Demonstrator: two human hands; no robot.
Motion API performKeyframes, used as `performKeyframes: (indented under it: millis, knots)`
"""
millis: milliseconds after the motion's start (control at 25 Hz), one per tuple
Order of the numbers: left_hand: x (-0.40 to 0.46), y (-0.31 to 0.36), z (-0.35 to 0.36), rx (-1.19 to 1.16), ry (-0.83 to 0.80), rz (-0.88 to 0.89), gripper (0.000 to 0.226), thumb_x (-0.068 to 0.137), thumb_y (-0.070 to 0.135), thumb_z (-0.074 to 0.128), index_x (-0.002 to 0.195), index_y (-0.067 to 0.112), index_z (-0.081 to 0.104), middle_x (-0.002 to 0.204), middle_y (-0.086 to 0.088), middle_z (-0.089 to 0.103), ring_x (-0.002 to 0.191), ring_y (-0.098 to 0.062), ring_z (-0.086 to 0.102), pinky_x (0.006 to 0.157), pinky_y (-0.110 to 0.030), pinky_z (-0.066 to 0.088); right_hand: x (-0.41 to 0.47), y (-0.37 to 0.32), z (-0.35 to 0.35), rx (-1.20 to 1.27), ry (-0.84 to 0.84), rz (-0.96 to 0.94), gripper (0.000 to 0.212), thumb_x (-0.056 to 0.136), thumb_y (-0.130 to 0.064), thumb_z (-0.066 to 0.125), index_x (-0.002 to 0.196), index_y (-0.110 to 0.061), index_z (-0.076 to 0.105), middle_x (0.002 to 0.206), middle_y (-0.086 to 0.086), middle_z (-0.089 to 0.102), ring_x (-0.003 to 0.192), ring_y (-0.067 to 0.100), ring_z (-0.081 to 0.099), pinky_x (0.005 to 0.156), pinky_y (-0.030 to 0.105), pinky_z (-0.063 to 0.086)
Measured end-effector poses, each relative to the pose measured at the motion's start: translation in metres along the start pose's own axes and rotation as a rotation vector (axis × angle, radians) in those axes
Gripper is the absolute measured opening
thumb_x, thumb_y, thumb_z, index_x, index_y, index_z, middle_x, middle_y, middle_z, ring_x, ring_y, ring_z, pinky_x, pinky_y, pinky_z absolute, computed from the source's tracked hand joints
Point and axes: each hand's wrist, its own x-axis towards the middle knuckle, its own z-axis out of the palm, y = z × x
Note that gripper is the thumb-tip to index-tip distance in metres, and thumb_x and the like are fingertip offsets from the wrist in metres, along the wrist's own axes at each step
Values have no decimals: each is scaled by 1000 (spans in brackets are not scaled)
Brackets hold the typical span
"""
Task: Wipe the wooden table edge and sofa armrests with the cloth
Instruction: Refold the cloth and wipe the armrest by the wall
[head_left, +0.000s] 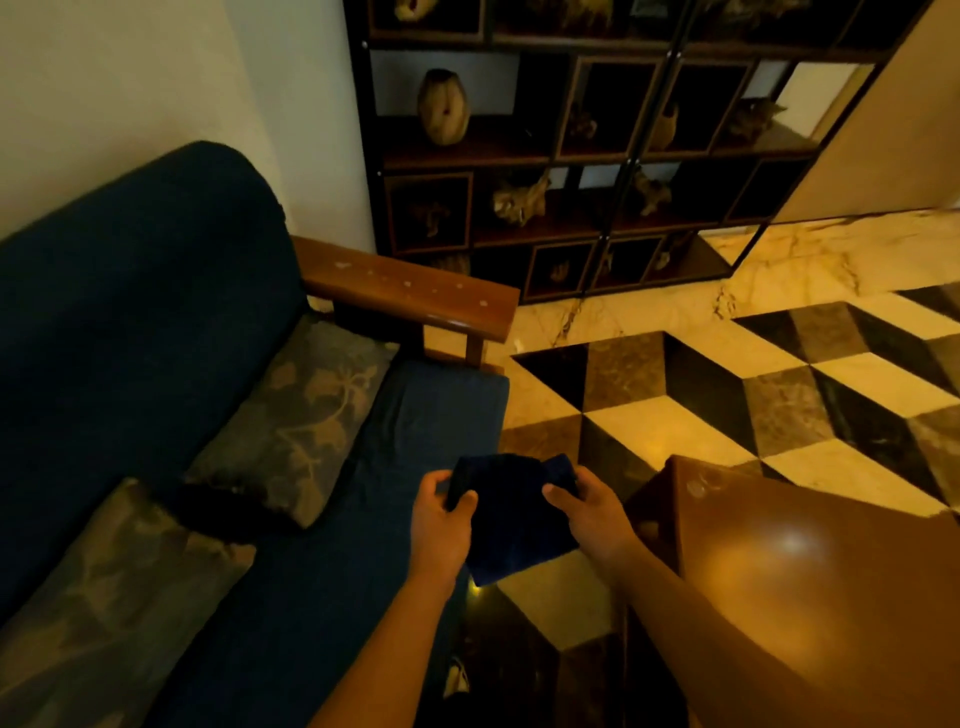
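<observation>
A dark blue cloth (511, 519) hangs folded between both hands, above the gap between sofa and table. My left hand (439, 519) grips its left edge and my right hand (592, 512) grips its right edge. The wooden table (810, 571) is at the lower right, its near corner just right of my right hand. The sofa's wooden armrest (410, 286) lies further away at centre, with pale specks on its top. The blue sofa (156, 322) fills the left side.
Two patterned cushions (306, 410) (104, 597) lean on the sofa back. A dark display shelf (597, 156) with ornaments stands behind the armrest. Checkered marble floor (727, 395) spreads between the table and the shelf.
</observation>
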Motion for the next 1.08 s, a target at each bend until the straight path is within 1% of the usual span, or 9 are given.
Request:
performKeyframes:
  millis: [120,200,400,520,600,760,880,1000,1080]
  knots:
    - [64,35,17,-4,4,-15,24,95,12,68,114,20,55,98,8,66,87,-9,63,73,-33,54,60,-43,-4,-27,18,-7,7,100,-15,66,106,-15,69,98,4,76,81,8,74,60,17,55]
    - [104,50,34,15,-8,-38,23,95,13,69,111,21,55,95,10,64,87,-10,63,74,-34,53,96,-63,-9,-12,33,15,9,100,-18,66,106,-13,70,98,6,77,84,15,75,61,20,56]
    - [198,75,98,55,8,-95,22,94,12,70,100,26,55,98,1,67,93,-19,66,84,-41,57,213,-84,-46,-5,3,107,6,100,-12,65,101,-10,70,93,9,76,80,21,74,59,21,56]
    - [240,84,140,76,57,-152,22,95,11,69,94,27,54,99,-4,68,88,-14,65,73,-32,56,287,-94,-71,-126,-60,115,7,101,-14,63,96,-13,66,88,5,70,77,14,67,51,12,48]
    - [262,92,165,68,155,-221,19,94,9,67,93,23,54,101,-10,67,83,-12,63,66,-25,51,337,-107,-83,-236,-185,132,8,102,-14,61,95,-14,63,87,3,65,75,13,62,50,13,45]
    - [295,115,196,12,221,-351,23,91,1,66,97,20,53,107,-11,67,95,-24,68,78,-51,63,414,-144,-89,-382,-333,168,5,102,-13,62,103,-9,62,87,4,62,77,16,60,60,26,44]
    - [329,133,204,-56,301,-392,32,86,-8,65,86,21,52,100,-11,67,84,-22,68,68,-46,61,466,-175,-73,-433,-418,155,6,102,-11,61,99,-7,62,85,5,60,85,25,60,72,32,42]
    - [378,139,200,-195,418,-390,34,86,-7,70,95,23,56,98,-4,71,73,-8,73,55,-35,60,516,-210,-40,-451,-514,115,16,104,-12,59,90,-21,61,81,1,60,74,20,59,62,28,42]
    - [407,139,197,-269,485,-364,37,86,-7,72,102,22,55,104,-2,71,84,-10,74,65,-42,64,548,-225,-19,-425,-548,79,18,104,-15,60,95,-29,64,90,1,66,80,21,65,64,27,48]
